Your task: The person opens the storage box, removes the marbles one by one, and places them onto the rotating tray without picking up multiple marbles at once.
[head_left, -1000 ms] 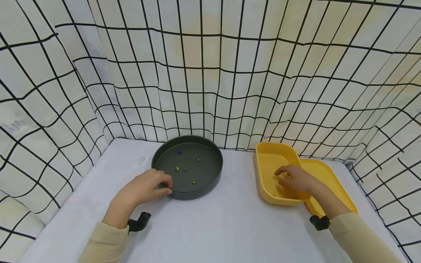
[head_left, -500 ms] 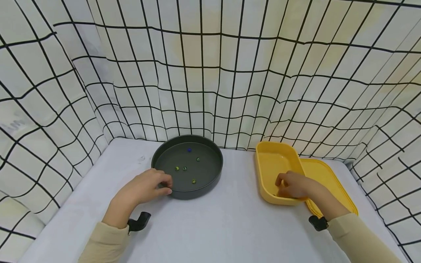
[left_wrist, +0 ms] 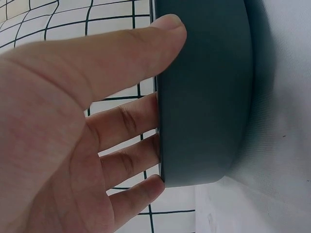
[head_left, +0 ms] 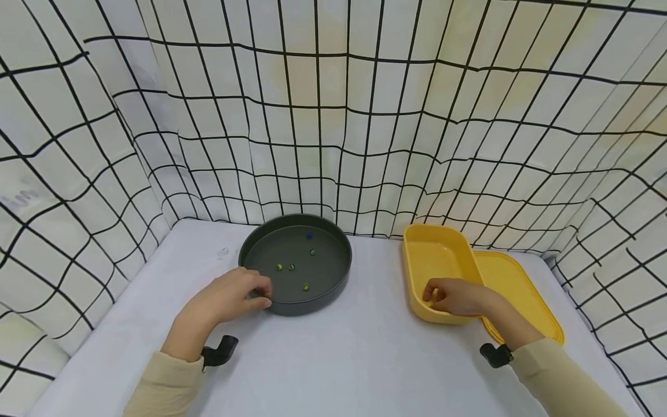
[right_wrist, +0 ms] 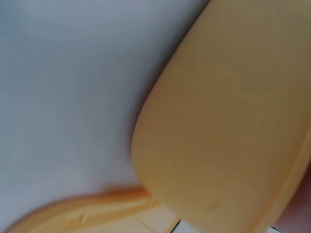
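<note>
Pan [head_left: 330,269] sits on surface [head_left: 365,359], probably light, stiff, best held at rim where left hand [head_left: 231,295] grips it; bits [head_left: 305,287] inside likely slippery, need pinching; right hand [head_left: 458,296] in box [head_left: 438,252], fingers curled, can't tell on what.

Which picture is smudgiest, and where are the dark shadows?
Right wrist view: smudgiest, with the yellow container soft, maybe from being close, and shadow along its edge on the white table; left wrist view: clearer, with a shadow on the table beside the dark pan; head view: fairly sharp, though the little pieces are too tiny to show detail.
</note>
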Tool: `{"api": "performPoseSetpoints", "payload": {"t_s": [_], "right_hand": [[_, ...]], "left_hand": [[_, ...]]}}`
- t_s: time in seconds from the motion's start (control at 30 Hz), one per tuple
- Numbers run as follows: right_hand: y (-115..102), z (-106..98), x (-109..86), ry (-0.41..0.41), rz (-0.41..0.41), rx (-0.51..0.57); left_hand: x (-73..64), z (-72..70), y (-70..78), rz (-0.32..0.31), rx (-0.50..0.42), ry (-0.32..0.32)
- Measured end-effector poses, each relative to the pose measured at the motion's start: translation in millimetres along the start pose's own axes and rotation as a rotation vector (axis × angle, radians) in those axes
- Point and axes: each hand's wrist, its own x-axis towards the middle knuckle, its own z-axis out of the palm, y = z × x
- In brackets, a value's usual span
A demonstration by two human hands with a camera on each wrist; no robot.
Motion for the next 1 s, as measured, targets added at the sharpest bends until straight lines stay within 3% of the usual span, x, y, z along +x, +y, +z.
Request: {"api": "performPoseSetpoints", "payload": {"t_s": [0.17, 0.5, 1.0], "right_hand": [[-7.4, 4.2, 13.0, 0.010, -0.053, -0.015], [-12.7, 8.5, 27.3, 0.037, -0.030, -0.014], [-1.3, 11.2, 29.4, 0.072, -0.090, 0.165]], "left_hand": [[-0.6, 0.8, -1.1, 0.004, -0.010, -0.005], [-0.4, 0.9, -1.8, 0.009, -0.012, 0.000], [-0.3, -0.9, 1.3, 0.017, -0.010, -0.001]]}}
